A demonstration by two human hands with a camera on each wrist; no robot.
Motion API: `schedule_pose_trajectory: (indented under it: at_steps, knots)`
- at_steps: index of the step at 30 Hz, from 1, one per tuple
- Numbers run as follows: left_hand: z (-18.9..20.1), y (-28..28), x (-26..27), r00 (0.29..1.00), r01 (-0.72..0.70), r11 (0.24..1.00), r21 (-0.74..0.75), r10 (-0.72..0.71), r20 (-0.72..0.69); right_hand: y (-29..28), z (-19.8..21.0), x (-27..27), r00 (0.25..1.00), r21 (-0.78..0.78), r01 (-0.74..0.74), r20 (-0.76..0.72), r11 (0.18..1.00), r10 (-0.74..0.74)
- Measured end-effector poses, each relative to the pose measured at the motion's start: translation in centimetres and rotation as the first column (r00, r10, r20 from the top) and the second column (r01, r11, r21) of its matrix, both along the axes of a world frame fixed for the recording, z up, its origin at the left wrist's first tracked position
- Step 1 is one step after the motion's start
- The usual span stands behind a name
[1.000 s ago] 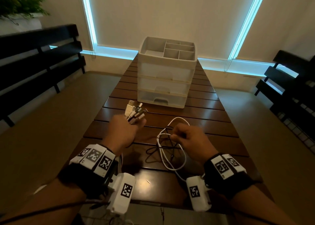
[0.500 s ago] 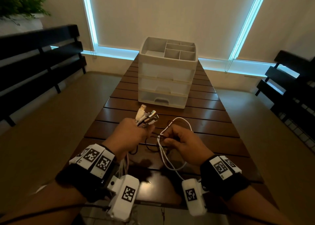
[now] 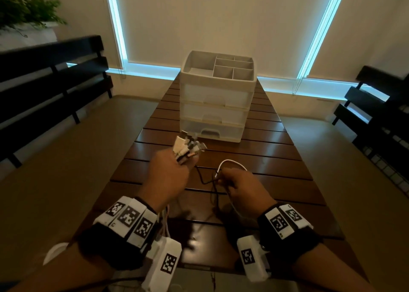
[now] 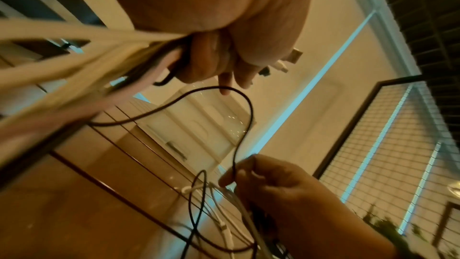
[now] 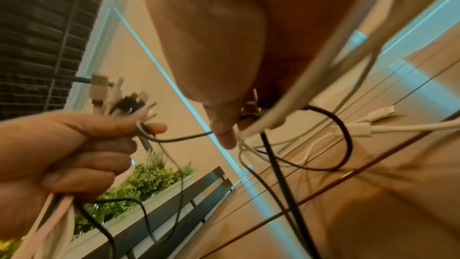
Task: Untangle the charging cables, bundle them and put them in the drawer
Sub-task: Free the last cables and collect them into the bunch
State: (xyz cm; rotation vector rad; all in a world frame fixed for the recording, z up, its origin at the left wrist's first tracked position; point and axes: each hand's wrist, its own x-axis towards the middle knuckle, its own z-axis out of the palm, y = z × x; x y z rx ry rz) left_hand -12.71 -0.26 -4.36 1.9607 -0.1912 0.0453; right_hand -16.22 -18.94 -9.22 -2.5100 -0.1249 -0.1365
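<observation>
White and black charging cables (image 3: 221, 176) are gripped: left hand (image 3: 168, 176) clutches plug ends, right hand (image 3: 241, 187) pinches loops. Draw strands apart slowly, avoiding tightening knots.

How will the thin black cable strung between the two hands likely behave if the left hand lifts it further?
Probably floppy: the black cable sags in a loose loop between the left hand and right hand. It likely weighs little, since it hangs from a light pinch. It may snag, as its lower loops cross the white cable on the table.
</observation>
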Motion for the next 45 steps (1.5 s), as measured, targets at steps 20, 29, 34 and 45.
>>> schedule_pose_trajectory:
  at_steps: [20, 29, 34, 45]
  knots:
    - [-0.3, 0.0, 0.0, 0.999, 0.045, 0.999, 0.01, -0.045, -0.025, 0.3, 1.1, 0.1, 0.999, 0.131, -0.037, 0.036, 0.991, 0.032]
    - [-0.1, 1.2, 1.8, 0.985, -0.171, 0.978, -0.123, 0.168, -0.035, -1.2, 0.5, 0.4, 0.99, 0.083, 0.141, 0.009, 0.987, -0.142]
    - [-1.1, -0.2, 0.5, 0.998, -0.022, 0.997, 0.071, 0.018, 0.055, -0.6, 1.0, 0.3, 0.997, 0.014, 0.041, 0.057, 0.999, -0.042]
    - [-1.9, -1.3, -0.5, 0.978, 0.161, 0.986, -0.031, -0.164, -0.129, 0.1, 1.1, 0.0, 0.999, 0.026, -0.013, -0.036, 1.0, 0.014]
